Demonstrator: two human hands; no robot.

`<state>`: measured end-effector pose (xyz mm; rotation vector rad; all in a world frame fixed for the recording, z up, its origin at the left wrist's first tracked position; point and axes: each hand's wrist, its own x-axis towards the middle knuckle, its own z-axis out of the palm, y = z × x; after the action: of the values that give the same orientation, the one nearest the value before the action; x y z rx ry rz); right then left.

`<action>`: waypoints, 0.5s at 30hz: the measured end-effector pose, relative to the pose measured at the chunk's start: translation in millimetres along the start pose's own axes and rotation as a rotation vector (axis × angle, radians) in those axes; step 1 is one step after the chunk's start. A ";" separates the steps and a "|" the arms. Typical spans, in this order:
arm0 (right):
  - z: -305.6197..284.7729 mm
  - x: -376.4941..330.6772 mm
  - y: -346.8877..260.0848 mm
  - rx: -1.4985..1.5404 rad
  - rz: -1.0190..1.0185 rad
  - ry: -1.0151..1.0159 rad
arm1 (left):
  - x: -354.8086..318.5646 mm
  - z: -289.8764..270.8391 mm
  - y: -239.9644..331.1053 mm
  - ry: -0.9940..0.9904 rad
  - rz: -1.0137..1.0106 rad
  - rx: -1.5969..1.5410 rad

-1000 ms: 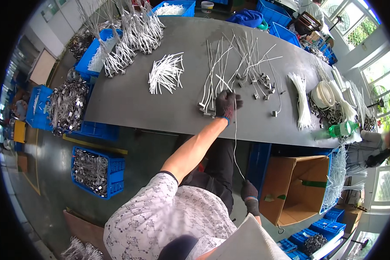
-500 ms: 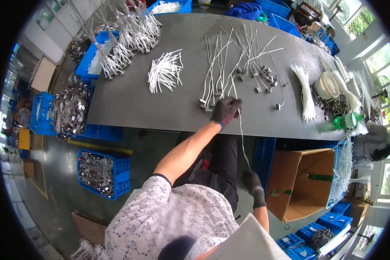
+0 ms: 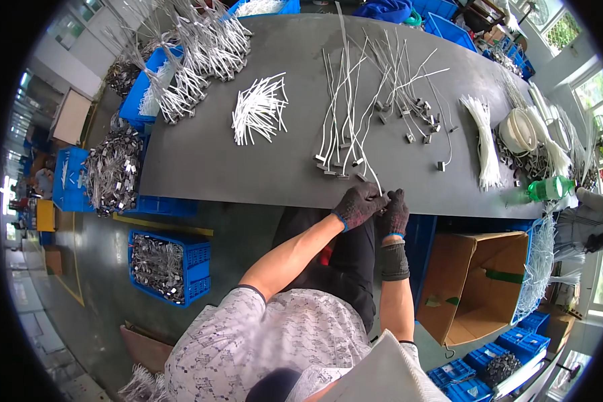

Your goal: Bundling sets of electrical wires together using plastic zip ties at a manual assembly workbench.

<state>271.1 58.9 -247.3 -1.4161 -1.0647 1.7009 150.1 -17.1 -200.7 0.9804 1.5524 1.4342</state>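
Both of my hands wear dark knit gloves and meet at the table's near edge. My left hand (image 3: 360,204) is closed, pinching a thin white wire (image 3: 373,175) that runs up over the tabletop. Right beside it, my right hand (image 3: 394,213) is closed too, fingers together at the same wire; the wire's end is hidden between the gloves. Just beyond the left hand lies a group of wires (image 3: 345,124) with small grey metal blocks (image 3: 335,169) at their near ends. More block-ended wires (image 3: 412,110) are spread farther right.
On the grey table (image 3: 201,157) are a pile of short white tubes (image 3: 260,110), a white wire bundle (image 3: 482,141) and a green bottle (image 3: 549,189). Wire bunches (image 3: 211,47) crowd the far left. A cardboard box (image 3: 472,288) stands below the right edge; a blue crate (image 3: 197,268) sits on the floor.
My right hand has come up from below the table edge to meet the left. My left hand has drawn back toward the edge, still gripping a wire. The view has shifted slightly.
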 end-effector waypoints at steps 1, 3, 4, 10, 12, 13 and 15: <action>0.4 5.1 3.8 0.040 0.006 -0.040 | 3.8 -3.8 -0.1 -0.010 0.016 0.013; 0.7 15.8 4.2 0.080 0.005 -0.062 | 18.0 -18.1 2.0 -0.089 0.080 0.193; 0.3 21.5 0.6 -0.216 -0.263 -0.161 | 28.2 -27.3 4.0 -0.207 -0.053 0.130; -31.1 89.6 -70.1 -1.073 -0.762 0.383 | 86.1 -110.0 8.2 -0.164 -0.409 0.003; -46.0 126.2 -93.1 -1.148 -0.695 0.431 | 101.2 -139.0 -5.7 -0.077 -0.382 0.246; -49.3 145.8 -100.6 -1.221 -0.653 0.388 | 109.4 -153.7 -15.2 0.017 -0.353 0.483; -60.3 170.4 -106.2 -1.293 -0.615 0.342 | 123.9 -188.9 -35.9 0.167 -0.280 0.836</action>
<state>298.4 266.2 -230.6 -1.6657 -2.2299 0.1804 -73.1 21.5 -233.1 1.0458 2.3825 0.6611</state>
